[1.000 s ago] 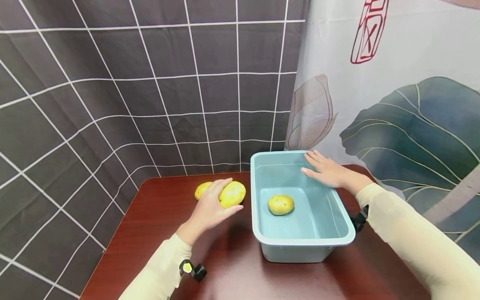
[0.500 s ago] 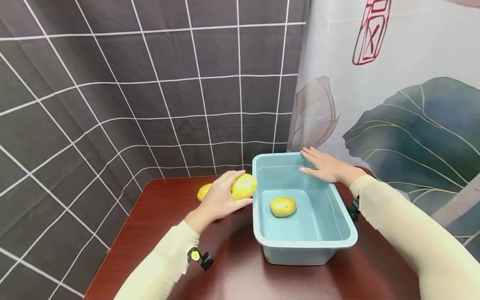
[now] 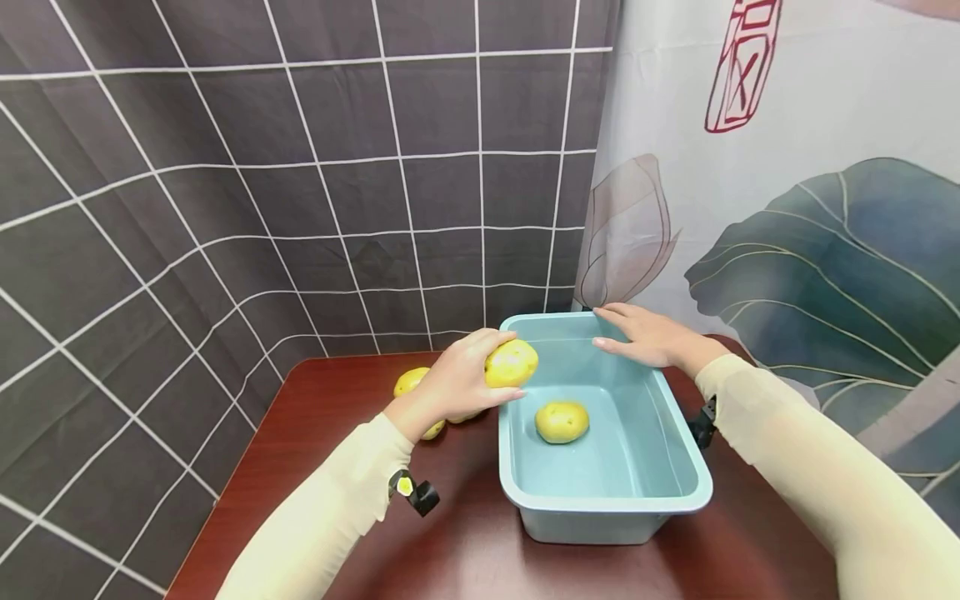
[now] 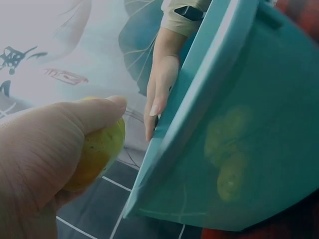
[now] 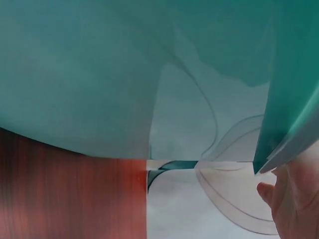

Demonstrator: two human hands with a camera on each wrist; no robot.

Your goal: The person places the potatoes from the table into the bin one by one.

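My left hand [image 3: 467,377] grips a yellow potato [image 3: 512,364] between thumb and fingers, right over the left rim of a light blue plastic basin [image 3: 607,504]. The left wrist view shows the same held potato [image 4: 97,154] beside the basin's outer wall [image 4: 269,124]. Inside the basin, another potato [image 3: 562,422] lies on the floor toward the left. My right hand [image 3: 648,336] rests at the basin's far right corner, fingers straight along the rim. In the right wrist view, part of that hand [image 5: 299,194] shows beside the basin wall.
More potatoes [image 3: 410,381] lie on the reddish-brown table [image 3: 330,433] left of the basin, partly hidden by my left hand. Behind the table hang a dark gridded curtain [image 3: 337,192] and a white curtain with a leaf print [image 3: 840,250]. Yellow reflections show on the basin's outer wall.
My left hand has carried its potato rightward and slightly up, from above the table to the basin's left rim. More potatoes behind it have come into view. The right hand stays at the rim.
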